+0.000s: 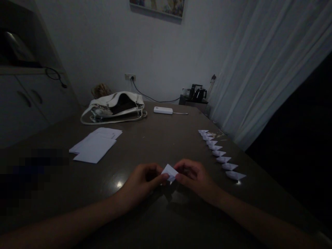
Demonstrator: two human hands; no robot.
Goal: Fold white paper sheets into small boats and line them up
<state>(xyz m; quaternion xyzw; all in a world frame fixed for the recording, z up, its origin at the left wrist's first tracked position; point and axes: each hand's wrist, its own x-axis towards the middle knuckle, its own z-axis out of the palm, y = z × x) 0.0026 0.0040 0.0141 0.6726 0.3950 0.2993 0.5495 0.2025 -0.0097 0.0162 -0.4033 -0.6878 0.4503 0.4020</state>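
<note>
A small piece of folded white paper [170,171], diamond-like in outline, is held just above the table in front of me. My left hand [146,180] pinches its left corner between thumb and fingers. At its right corner, the thumb and fingertips of my right hand [194,178] grip it too. Off to the right, several folded white paper boats [234,175] stand in a slanting row along the table's edge. On the left lies a loose stack of white paper sheets [94,148].
A white handbag [116,105] lies open at the back left of the dark table [160,138]. Behind the middle is a white power bank [163,110] with a short cable. Black kettles [198,93] stand on a low cabinet beyond, beside a pale curtain [241,69].
</note>
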